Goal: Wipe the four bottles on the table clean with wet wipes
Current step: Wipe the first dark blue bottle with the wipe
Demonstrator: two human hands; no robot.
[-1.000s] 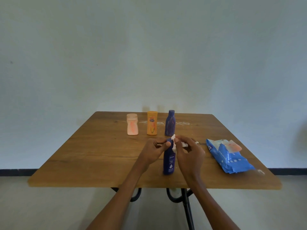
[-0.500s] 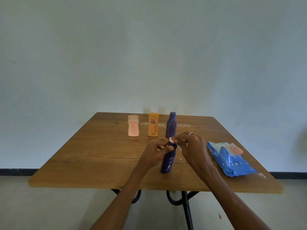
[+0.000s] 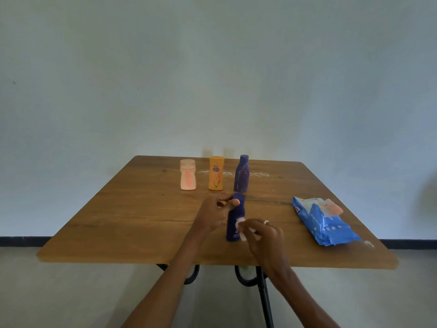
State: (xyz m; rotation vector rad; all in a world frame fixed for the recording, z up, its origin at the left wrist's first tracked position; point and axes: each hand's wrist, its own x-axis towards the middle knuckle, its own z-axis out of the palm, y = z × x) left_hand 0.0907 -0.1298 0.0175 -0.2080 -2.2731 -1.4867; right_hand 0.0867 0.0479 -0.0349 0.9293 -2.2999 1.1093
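1. Near the table's (image 3: 118,223) front middle, upright: dark blue bottle (image 3: 234,217), label too blurred to read.
2. Left hand (image 3: 214,215) curled round its cap and neck, fingertips pinching the top.
3. Right hand (image 3: 263,235) clamped on a white wipe (image 3: 241,227) pressed to the bottle's lower side — wipe mostly hidden by fingers.
4. Behind, in a row: pink bottle (image 3: 188,174), orange bottle (image 3: 216,173), second blue bottle (image 3: 241,173).
5. Off right: blue wipes pack (image 3: 324,223) — print unreadable.
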